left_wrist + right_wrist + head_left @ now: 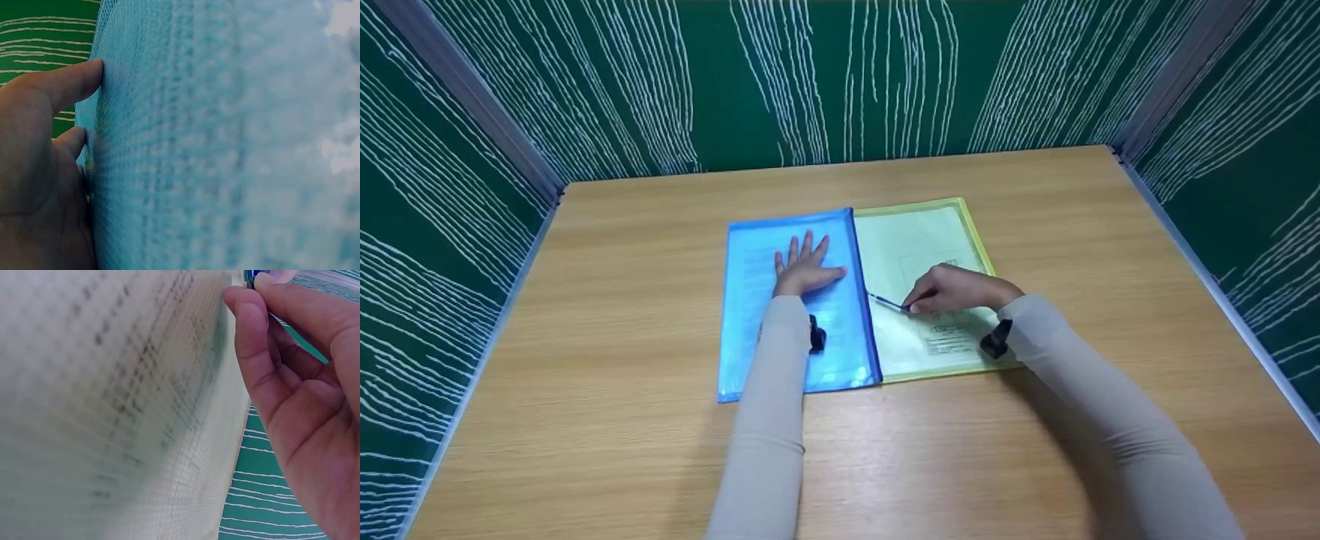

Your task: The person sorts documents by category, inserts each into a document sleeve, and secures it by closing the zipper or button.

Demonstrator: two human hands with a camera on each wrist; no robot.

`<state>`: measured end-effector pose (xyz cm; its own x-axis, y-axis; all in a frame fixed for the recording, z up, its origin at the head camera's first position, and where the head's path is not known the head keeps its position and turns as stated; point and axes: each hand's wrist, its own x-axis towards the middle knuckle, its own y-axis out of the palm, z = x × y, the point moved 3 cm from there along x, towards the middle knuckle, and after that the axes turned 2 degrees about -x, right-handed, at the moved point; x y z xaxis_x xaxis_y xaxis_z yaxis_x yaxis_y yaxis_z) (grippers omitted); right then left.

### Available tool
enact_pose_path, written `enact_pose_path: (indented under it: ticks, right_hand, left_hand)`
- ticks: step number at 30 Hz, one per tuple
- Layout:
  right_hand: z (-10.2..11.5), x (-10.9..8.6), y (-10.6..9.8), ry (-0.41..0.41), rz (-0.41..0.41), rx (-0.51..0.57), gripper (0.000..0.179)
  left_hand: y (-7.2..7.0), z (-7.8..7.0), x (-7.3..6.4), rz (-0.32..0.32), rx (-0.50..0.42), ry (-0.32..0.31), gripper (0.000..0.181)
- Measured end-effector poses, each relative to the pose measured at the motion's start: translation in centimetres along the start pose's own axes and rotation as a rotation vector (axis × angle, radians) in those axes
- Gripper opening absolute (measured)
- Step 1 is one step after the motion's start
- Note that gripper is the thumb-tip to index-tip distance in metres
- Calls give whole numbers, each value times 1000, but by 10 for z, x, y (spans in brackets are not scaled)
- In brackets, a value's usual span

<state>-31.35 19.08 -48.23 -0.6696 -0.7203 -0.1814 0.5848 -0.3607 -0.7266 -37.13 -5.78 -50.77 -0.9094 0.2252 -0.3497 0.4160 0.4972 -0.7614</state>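
Note:
A blue mesh document pouch (840, 360) with printed paper showing through lies on the table, its darker blue edge on the right. My left hand (804, 271) rests flat on it, fingers spread. In the left wrist view the thumb (79, 79) touches the blue mesh. To the right, a yellow-edged mesh pouch (885, 240) holds a printed sheet and lies partly under the blue one. Over it, my right hand (956, 289) pinches the end of a thin blue strip (885, 301) reaching from the blue pouch's edge. The right wrist view shows thumb and forefinger together on its end.
The wooden table (622, 315) extends around both pouches. Green panels (840, 82) with white lines stand along the back and both sides. Dark wrist cameras (996, 339) sit on both sleeves, close over the pouches.

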Motion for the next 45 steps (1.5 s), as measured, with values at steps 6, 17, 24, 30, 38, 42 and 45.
enact_pose_path:
  ticks: [6, 17, 24, 30, 38, 42, 45]
  right_hand:
    - [1, -4, 4, -21, 15, 17, 20]
    - [7, -10, 6, -129, 27, -24, 19]
    - [11, -13, 9, -127, 37, -8, 19]
    - [13, -15, 10, -125, 48, -20, 18]
    - [11, -19, 14, -130, 52, -28, 18]
    - [12, -20, 16, -134, 59, -26, 19]
    - [13, -21, 17, -126, 68, -21, 20]
  left_hand:
    - [1, 1, -1, 0, -5, 6, 82]
    - [-1, 1, 1, 9, 13, -5, 82]
    - [-2, 1, 1, 3, 7, 7, 82]
    - [0, 0, 0, 2, -3, 7, 81]
    - [0, 1, 1, -1, 21, 18, 82]
    - [-1, 2, 1, 2, 33, 20, 82]
    - [-1, 2, 1, 5, 24, 15, 82]
